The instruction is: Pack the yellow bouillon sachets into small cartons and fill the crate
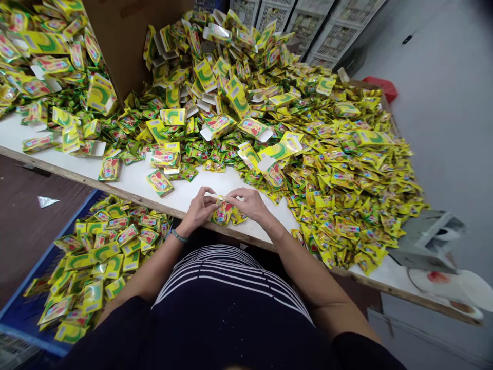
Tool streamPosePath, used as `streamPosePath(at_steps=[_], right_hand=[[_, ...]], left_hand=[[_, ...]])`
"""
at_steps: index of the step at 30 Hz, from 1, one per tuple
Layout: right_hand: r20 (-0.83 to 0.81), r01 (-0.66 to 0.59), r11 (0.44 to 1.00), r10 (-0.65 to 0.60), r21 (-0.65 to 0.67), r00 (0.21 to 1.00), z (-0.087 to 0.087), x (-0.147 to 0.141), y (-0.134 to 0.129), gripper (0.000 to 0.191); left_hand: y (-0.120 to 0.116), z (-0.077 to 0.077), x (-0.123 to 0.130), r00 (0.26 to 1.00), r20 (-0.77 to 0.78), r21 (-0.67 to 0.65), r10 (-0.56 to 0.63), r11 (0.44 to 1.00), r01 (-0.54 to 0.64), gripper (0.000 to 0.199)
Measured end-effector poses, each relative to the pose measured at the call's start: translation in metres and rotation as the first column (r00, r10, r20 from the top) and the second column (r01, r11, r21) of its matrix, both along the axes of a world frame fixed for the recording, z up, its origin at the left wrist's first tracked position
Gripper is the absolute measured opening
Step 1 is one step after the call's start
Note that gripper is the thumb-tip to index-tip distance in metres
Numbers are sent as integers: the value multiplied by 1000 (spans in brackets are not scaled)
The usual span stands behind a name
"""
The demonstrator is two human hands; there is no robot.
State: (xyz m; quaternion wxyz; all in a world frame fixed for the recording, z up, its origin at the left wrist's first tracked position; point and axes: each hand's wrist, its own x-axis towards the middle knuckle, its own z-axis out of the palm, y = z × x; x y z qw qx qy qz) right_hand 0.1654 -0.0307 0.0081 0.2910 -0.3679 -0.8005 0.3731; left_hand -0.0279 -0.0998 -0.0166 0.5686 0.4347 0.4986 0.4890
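Yellow-green printed carton (222, 212), upright at the front edge of our white tabletop (188, 194); our left hand (200, 206) and right hand (249, 203) pinch its top from either side, fingertips nearly closed, beside a small sachet (238, 216)

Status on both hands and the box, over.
Left hand and right hand: fingers closed at top of box. Box at table edge. Packets heaped beyond; small packet close beside box.
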Motion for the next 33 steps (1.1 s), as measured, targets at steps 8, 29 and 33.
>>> streamPosePath(at_steps=[8,29,33], right_hand=[[71,17,997,-12,-71,997,0,-4,12,14],[-98,125,992,-123,14,988,-22,-7,-31,22],[-79,179,983,-182,-39,980,-22,8,-25,35]], left_hand=[[0,-4,1,997,-71,-2,1,1000,-1,51],[-1,2,12,956,-293,110,-8,993,42,35],[-5,29,-9,942,-322,177,98,983,-42,39]])
